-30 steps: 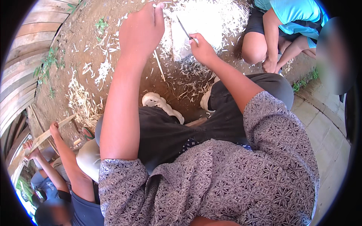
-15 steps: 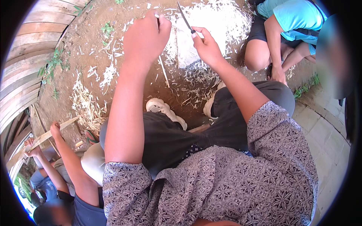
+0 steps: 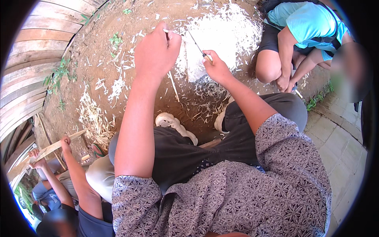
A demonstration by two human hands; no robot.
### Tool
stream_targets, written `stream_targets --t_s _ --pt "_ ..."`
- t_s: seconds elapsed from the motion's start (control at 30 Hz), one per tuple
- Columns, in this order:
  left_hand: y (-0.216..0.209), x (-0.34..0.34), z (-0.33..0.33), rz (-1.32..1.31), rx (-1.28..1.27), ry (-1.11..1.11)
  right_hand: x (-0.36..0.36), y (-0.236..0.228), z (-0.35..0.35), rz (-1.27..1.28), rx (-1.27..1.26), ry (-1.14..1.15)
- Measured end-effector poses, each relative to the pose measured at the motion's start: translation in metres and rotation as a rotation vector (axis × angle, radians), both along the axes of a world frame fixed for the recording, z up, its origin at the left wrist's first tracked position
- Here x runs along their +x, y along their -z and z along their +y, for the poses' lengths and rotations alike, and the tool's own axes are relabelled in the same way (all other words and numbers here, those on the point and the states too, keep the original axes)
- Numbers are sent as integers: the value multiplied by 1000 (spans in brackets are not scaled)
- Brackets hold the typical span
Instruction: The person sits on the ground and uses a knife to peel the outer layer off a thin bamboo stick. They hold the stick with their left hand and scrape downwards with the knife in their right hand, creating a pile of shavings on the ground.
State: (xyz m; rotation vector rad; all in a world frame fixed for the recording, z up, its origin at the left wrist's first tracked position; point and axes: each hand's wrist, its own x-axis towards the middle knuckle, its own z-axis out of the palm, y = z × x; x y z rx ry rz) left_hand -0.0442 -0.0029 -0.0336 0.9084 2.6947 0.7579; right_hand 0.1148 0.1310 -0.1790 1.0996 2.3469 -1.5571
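Observation:
My left hand (image 3: 158, 51) is closed in a fist, back up, around a thin pale stick (image 3: 166, 31) whose end pokes out by the thumb. A light strip (image 3: 173, 87) shows below the fist; I cannot tell whether it is the same piece. Slightly to the right and nearer, my right hand (image 3: 218, 68) grips a knife (image 3: 196, 42) by its handle, thumb along it. The narrow dark blade points away and leftward, apart from the left fist. Beyond both hands lies a heap of white shavings (image 3: 233, 33), partly over a pale flat sheet (image 3: 196, 69).
A crouching person in a turquoise shirt (image 3: 302, 19) is at the right. At lower left, another person's hands hold a long wooden board (image 3: 51, 148). A plank wall (image 3: 43, 43) curves along the left. More shavings (image 3: 94, 118) lie on the dirt; paving (image 3: 335, 146) runs at right.
The knife and my right hand have come nearer to me. My left fist keeps its hold, and the view has shifted slightly. The person at right has brought their hands together.

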Motion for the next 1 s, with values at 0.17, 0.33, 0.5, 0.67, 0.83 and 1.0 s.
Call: stream_targets --t_s 0.17,0.33,0.5,0.67,0.83,1.0 --pt "-1 -2 -3 -12 17 -14 -8 -18 -9 89 -6 32" --pt "-4 -1 -3 -25 -23 1 -16 -36 -19 334 -51 128" --pt "-1 -2 -2 -17 -15 -1 -2 -11 -11 150 -29 137" --pt "-3 -1 -1 7 5 -20 -4 -12 -12 108 -100 90" --pt "0 -1 1 30 4 -15 0 0 -8 123 23 36" --pt "2 -2 -2 89 35 7 -10 -27 -13 143 -11 1"
